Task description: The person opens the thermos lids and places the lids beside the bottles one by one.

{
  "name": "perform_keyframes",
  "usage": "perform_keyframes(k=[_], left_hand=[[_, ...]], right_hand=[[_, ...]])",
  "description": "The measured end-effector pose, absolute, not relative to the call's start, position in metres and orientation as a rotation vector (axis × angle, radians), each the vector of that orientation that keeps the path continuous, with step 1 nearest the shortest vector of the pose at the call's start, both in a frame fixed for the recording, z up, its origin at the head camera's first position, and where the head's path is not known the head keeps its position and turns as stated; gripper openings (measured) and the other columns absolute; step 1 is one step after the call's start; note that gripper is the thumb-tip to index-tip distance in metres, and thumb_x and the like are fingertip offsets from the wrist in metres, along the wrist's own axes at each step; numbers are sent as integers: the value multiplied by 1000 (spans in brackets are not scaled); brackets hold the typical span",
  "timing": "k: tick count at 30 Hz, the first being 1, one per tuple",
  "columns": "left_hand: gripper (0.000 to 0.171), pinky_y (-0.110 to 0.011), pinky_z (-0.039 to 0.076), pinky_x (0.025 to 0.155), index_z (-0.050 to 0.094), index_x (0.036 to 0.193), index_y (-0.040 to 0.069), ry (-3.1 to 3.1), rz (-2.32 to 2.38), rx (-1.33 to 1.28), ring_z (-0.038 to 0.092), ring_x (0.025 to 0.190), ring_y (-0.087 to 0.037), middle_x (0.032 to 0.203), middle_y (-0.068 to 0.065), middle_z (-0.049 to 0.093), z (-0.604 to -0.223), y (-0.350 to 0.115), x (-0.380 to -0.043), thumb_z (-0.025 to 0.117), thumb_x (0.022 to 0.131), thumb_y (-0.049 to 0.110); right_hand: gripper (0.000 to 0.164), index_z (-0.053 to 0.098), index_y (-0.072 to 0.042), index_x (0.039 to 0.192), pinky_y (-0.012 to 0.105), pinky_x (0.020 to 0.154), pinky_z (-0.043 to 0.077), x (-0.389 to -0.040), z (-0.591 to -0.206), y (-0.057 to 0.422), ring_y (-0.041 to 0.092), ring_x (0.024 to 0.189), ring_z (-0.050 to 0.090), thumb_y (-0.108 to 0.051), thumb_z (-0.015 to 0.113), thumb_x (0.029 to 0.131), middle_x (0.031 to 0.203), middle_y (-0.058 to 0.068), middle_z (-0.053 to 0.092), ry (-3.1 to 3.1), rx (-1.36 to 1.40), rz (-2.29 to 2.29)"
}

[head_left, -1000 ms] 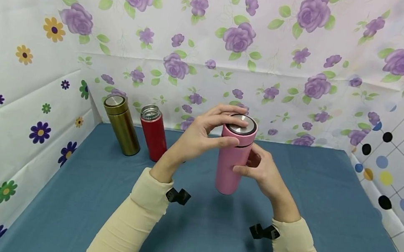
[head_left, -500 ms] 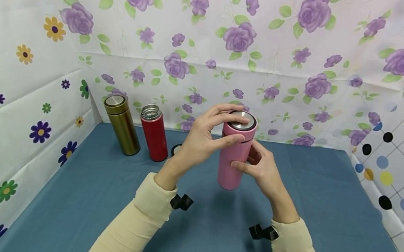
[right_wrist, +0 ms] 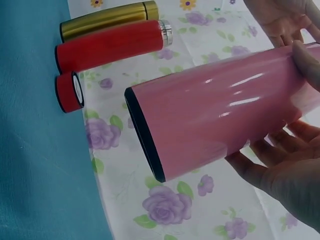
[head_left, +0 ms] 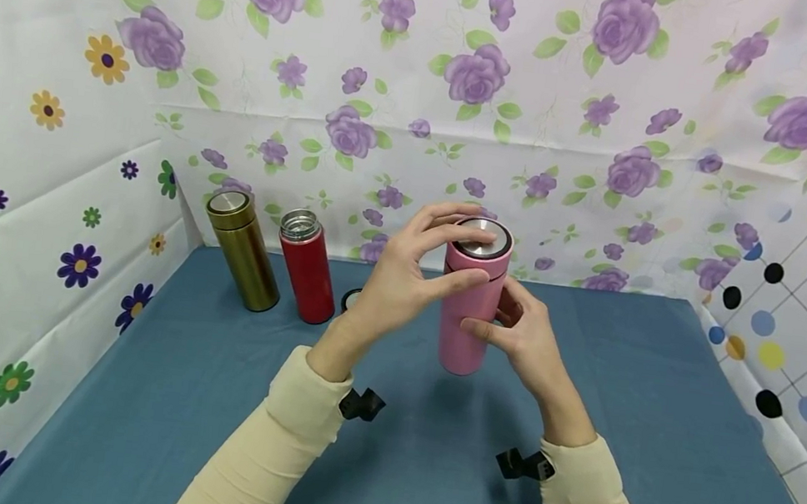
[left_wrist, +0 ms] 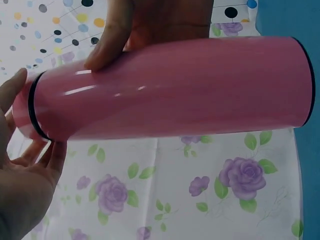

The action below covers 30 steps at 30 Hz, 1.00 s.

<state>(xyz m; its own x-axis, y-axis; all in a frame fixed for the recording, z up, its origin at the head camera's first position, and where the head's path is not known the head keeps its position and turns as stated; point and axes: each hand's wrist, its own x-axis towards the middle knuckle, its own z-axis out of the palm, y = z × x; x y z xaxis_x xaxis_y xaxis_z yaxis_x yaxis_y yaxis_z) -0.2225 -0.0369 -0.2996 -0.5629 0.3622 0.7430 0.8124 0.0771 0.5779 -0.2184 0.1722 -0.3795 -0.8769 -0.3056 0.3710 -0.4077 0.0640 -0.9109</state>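
Observation:
A pink thermos bottle [head_left: 461, 335] is held upright above the table in the head view, its shadow on the cloth below. My left hand [head_left: 401, 273] grips its cap [head_left: 497, 265], thumb on the near side and fingers over the steel-topped lid. A dark ring marks the seam between cap and body. With thumb and fingers round the body, my right hand [head_left: 529, 339] holds the bottle from the right. The bottle's dark base rim [right_wrist: 145, 135] shows in the right wrist view.
At the back left stand a gold thermos [head_left: 243, 253] with its cap on and a red thermos [head_left: 308, 274] without one, its steel neck bare. A red cap [right_wrist: 68, 92] lies beside it, partly hidden by my left wrist in the head view. Patterned cloth walls surround the blue table [head_left: 374, 492].
The pink thermos has risen slightly and moved a little away from me. My left wrist has shifted right and its thumb further across the cap, uncovering part of the red cap behind.

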Motion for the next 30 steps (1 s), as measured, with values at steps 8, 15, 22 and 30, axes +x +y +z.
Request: perform_keyframes(k=[8, 15, 22, 30], left_hand=[[35, -44, 47, 111, 71, 125, 0, -1909, -1597, -1371, 45, 143, -23, 149, -15, 52, -297, -47, -225, 79, 91, 0], [35, -41, 50, 107, 74, 120, 4, -1874, -1499, -1287, 49, 139, -23, 144, -16, 56, -301, -41, -223, 83, 86, -3], [36, -36, 52, 104, 75, 120, 6, -1896, -1399, -1161, 52, 134, -20, 141, -13, 57, -302, -32, -222, 86, 85, 4], [40, -40, 45, 112, 70, 131, 8, -1952, -1475, -1211, 44, 142, -19, 150, -8, 50, -301, -37, -226, 80, 92, 9]], right_hand=[[63, 56, -17, 148, 38, 99, 55, -216, -378, 174, 29, 120, 65, -11, 80, 90, 133, 9, 64, -2241, 840, 1986], [62, 57, -18, 147, 38, 100, 54, -216, -378, 173, 29, 119, 64, -10, 80, 90, 132, 8, 65, -2224, 851, 1948], [60, 58, -18, 146, 37, 103, 52, -218, -380, 171, 25, 121, 63, -13, 81, 91, 133, 6, 65, -2225, 797, 1908], [61, 56, -20, 148, 38, 100, 54, -220, -382, 172, 27, 120, 64, -15, 80, 92, 133, 7, 66, -2219, 783, 1943]])
